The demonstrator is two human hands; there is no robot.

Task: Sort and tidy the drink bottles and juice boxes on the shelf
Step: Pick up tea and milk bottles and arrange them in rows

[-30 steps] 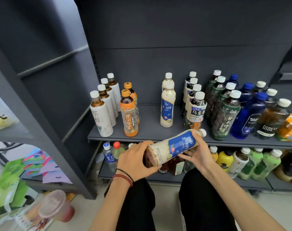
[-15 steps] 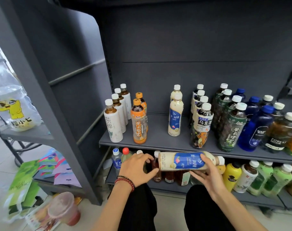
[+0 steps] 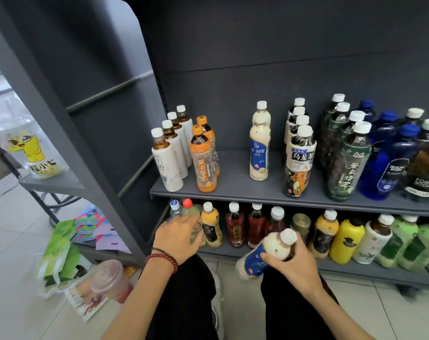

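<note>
One wide head-worn camera looks forward and down from close range at the grey shelf (image 3: pixel 235 190); tiled floor (image 3: pixel 17 241) fills the near left.

Standing in rows on the upper shelf (image 3: pixel 235 186): white tea bottles (image 3: pixel 168 165), orange bottles (image 3: pixel 203 163), cream bottles (image 3: pixel 259 153), dark tea bottles (image 3: pixel 300 163), green bottles (image 3: pixel 348 168), blue bottles (image 3: pixel 389 168). Crowding the lower shelf (image 3: pixel 355 271): a mixed row of bottles (image 3: pixel 235 227). Lying on the floor (image 3: pixel 17 241): packets (image 3: pixel 59 251), a lidded cup (image 3: pixel 109 278).

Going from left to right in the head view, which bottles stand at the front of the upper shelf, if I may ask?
White tea bottle, orange tea bottle, cream milk bottle, black oolong bottle, green tea bottle, blue soda bottle.
</note>
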